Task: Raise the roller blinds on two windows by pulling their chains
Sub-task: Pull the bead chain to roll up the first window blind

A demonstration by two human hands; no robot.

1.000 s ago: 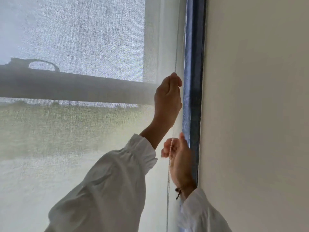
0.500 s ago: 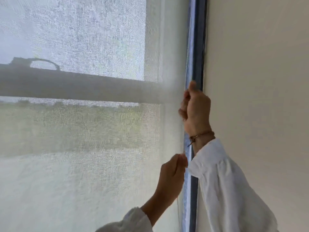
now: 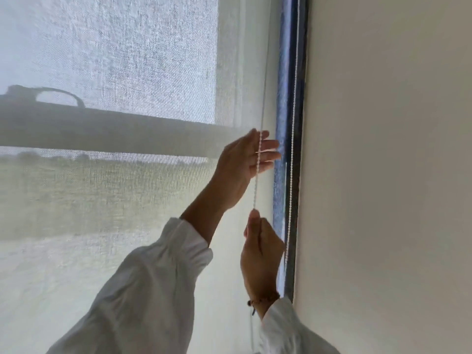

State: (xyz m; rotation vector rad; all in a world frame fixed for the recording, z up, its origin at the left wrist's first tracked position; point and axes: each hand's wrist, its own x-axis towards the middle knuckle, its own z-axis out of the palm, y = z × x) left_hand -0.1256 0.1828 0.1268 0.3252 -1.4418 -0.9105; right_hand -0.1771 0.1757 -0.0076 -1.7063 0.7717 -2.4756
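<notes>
Step in hand: hauling the chain (image 3: 257, 175) of one window, hand over hand. Which of the two windows this is cannot be determined.

- The roller blind (image 3: 127, 226) covers all the glass in view, from 7 to 12 o'clock. Its bottom edge is not visible, so I judge the raise far from complete.
- The chain hangs just right of the blind's edge. Its return strand (image 3: 293, 111) runs along the blue window frame (image 3: 283, 98), beside the wall (image 3: 383, 175) at 3 o'clock.
- Right hand (image 3: 260, 254), low, at 5 o'clock from centre: fingers curled round the front strand, thumb uppermost, gripping it.
- Left hand (image 3: 242, 164), at 12 o'clock from the right hand: fingers straight and spread, gripping nothing. The front strand lies across them.

Next move, as judged: the left hand must close on the front strand above the right hand before the right lets go. It then draws straight down along the strand. Pulling the return strand instead would likely lower the blind.
</notes>
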